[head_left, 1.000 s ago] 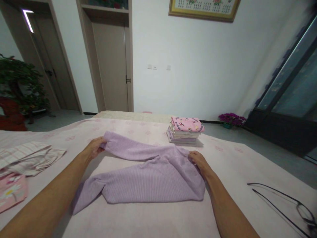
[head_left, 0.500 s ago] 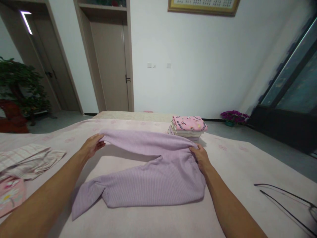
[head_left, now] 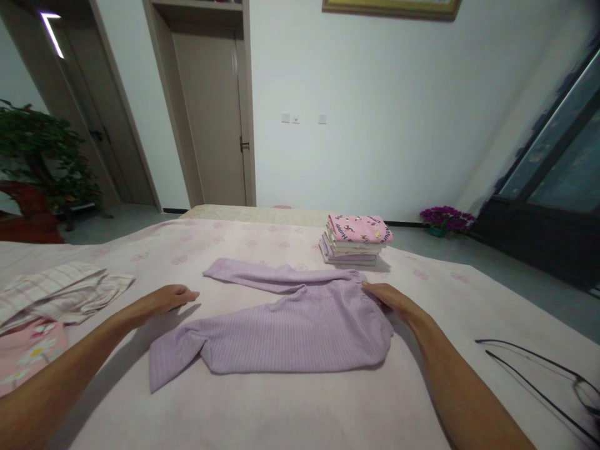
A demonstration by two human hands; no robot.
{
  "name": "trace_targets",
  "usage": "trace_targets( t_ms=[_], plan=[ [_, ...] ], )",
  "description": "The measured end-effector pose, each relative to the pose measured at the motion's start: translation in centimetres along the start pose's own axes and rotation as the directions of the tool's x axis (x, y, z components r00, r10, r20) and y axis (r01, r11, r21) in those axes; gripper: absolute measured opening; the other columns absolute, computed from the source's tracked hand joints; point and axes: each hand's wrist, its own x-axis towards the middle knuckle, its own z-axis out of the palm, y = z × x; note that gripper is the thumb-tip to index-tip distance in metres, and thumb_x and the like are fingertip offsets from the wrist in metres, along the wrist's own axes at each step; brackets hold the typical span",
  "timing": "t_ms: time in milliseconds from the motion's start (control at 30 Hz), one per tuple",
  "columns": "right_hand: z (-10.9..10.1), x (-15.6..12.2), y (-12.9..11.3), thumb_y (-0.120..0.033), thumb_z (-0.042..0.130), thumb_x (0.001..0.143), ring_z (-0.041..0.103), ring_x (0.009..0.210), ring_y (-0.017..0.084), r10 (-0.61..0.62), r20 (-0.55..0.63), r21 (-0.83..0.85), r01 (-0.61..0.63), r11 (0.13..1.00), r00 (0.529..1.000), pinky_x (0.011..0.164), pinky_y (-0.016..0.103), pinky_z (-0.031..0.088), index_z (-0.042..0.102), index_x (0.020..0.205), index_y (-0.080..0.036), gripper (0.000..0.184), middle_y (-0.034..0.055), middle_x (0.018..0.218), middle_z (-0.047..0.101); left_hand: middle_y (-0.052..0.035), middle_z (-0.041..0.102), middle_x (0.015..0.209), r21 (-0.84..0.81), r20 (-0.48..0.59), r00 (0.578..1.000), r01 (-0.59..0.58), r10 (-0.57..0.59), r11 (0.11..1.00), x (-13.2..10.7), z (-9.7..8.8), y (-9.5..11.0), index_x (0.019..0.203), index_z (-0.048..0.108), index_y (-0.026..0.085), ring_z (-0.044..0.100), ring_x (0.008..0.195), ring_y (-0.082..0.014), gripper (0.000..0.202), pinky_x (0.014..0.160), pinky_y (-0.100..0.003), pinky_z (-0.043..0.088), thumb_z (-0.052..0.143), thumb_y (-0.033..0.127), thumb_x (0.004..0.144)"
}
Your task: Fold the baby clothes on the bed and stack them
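Note:
A lilac ribbed garment (head_left: 285, 325) lies flat on the pink bed sheet (head_left: 300, 406), with two long legs or sleeves pointing left. My left hand (head_left: 166, 299) rests open on the sheet just left of it, touching nothing, fingers stretched out. On the garment's right upper edge lies my right hand (head_left: 387, 296), fingers extended and flat against the cloth.
A stack of folded clothes (head_left: 355, 240) with a pink printed piece on top sits behind the garment. Striped cloth (head_left: 60, 294) and a pink flowered piece (head_left: 28, 350) lie at the left. Glasses (head_left: 562, 387) rest at the right edge. Doors, a plant and potted flowers stand beyond the bed.
Both hands had the upper leg or sleeve lifted; it now lies flat on the bed. My left hand let go and drew back left. My right hand flattened on the edge.

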Motion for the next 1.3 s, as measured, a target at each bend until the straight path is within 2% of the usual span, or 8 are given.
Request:
trace_targets(
  t_ms=[100, 300, 467, 633, 800, 900, 1100, 1300],
  plan=[
    [-0.5, -2.1, -0.3, -0.048, 0.080, 0.065, 0.046, 0.047, 0.012, 0.093, 0.158, -0.057, -0.085, 0.995, 0.983, 0.044, 0.023, 0.029, 0.064, 0.066, -0.018, 0.034, 0.0011, 0.055, 0.060, -0.0006, 0.062, 0.064, 0.061, 0.249, 0.967, -0.065, 0.048, 0.996, -3.3, -0.2, -0.8, 0.067, 0.068, 0.018, 0.050, 0.060, -0.0161, 0.029, 0.055, -0.023, 0.035, 0.078, 0.046, 0.062],
    [0.6, -4.6, 0.4, -0.036, 0.082, 0.065, 0.068, 0.083, 0.023, 0.074, 0.081, 0.140, -0.085, 0.986, 0.994, 0.066, 0.028, 0.051, 0.067, 0.102, -0.016, 0.045, 0.0125, 0.098, 0.074, 0.0007, 0.059, 0.072, -0.197, 0.227, 0.970, -0.039, 0.084, 0.980, -8.0, 0.7, 0.8, 0.077, 0.062, 0.019, 0.051, 0.065, -0.0153, 0.036, 0.056, -0.022, 0.038, 0.074, 0.051, 0.067],
    [-1.0, -5.3, 1.7, -0.037, 0.076, 0.071, 0.069, 0.096, 0.025, 0.045, 0.128, 0.110, -0.060, 0.992, 0.991, 0.079, 0.031, 0.053, 0.064, 0.117, -0.013, 0.053, 0.0148, 0.113, 0.071, -0.0007, 0.061, 0.085, -0.400, 0.318, 0.948, 0.136, -0.002, 0.906, -9.1, -2.4, 1.6, 0.100, 0.057, 0.023, 0.060, 0.072, -0.0184, 0.046, 0.061, -0.025, 0.046, 0.074, 0.055, 0.071],
    [-3.3, -5.1, 2.8, -0.034, 0.076, 0.067, 0.068, 0.101, 0.028, -0.005, 0.104, -0.272, 0.033, 0.962, 0.995, 0.083, 0.032, 0.052, 0.065, 0.118, -0.013, 0.057, 0.0137, 0.114, 0.072, -0.0005, 0.066, 0.088, 0.032, 0.442, 0.896, -0.062, 0.041, 0.998, -7.5, -3.9, -0.3, 0.099, 0.064, 0.024, 0.063, 0.081, -0.0220, 0.042, 0.067, -0.025, 0.047, 0.074, 0.050, 0.067],
    [-3.0, -5.8, 0.6, -0.044, 0.061, 0.083, 0.067, 0.102, 0.030, -0.080, -0.080, -0.702, 0.001, 0.712, 0.994, 0.086, 0.039, 0.051, 0.064, 0.122, -0.018, 0.047, 0.0124, 0.113, 0.071, -0.0054, 0.070, 0.103, 0.447, 0.103, 0.983, -0.181, 0.151, 0.876, -7.5, -1.4, 1.9, 0.103, 0.069, 0.025, 0.064, 0.098, -0.0291, 0.040, 0.086, -0.035, 0.049, 0.068, 0.045, 0.068],
    [0.2, -7.2, -1.9, -0.037, 0.045, 0.094, 0.064, 0.109, 0.028, -0.321, -0.056, -0.781, 0.159, 0.605, 0.946, 0.092, 0.041, 0.049, 0.063, 0.123, -0.023, 0.037, 0.0087, 0.121, 0.069, -0.0045, 0.069, 0.119, 0.410, 0.078, 0.901, -0.419, 0.427, 0.810, -8.9, 1.9, 5.8, 0.109, 0.069, 0.027, 0.063, 0.111, -0.0257, 0.036, 0.100, -0.037, 0.045, 0.049, 0.049, 0.090],
    [9.5, -10.3, -3.3, -0.044, 0.038, 0.099, 0.032, 0.145, 0.024, -0.468, 0.499, -0.592, 0.681, 0.430, 0.729, 0.120, 0.042, 0.025, 0.038, 0.151, -0.018, 0.058, 0.0093, 0.157, 0.035, -0.0072, 0.031, 0.160, 0.283, 0.358, 0.601, -0.799, 0.715, 0.530, -11.1, 10.8, 11.3, 0.149, 0.041, 0.026, 0.027, 0.147, -0.0262, 0.052, 0.120, -0.045, 0.027, 0.038, 0.047, 0.100],
    [9.1, -9.8, -0.8, -0.054, 0.035, 0.099, 0.022, 0.149, 0.027, -0.398, 0.576, -0.608, 0.700, 0.375, 0.714, 0.122, 0.049, 0.016, 0.034, 0.153, -0.021, 0.063, 0.0093, 0.161, 0.025, -0.0093, 0.013, 0.164, 0.239, 0.564, 0.468, -0.881, 0.680, 0.409, -12.7, 13.5, 10.5, 0.156, 0.023, 0.031, 0.014, 0.150, -0.0331, 0.070, 0.121, -0.055, 0.017, 0.045, 0.058, 0.095]
  ],
)
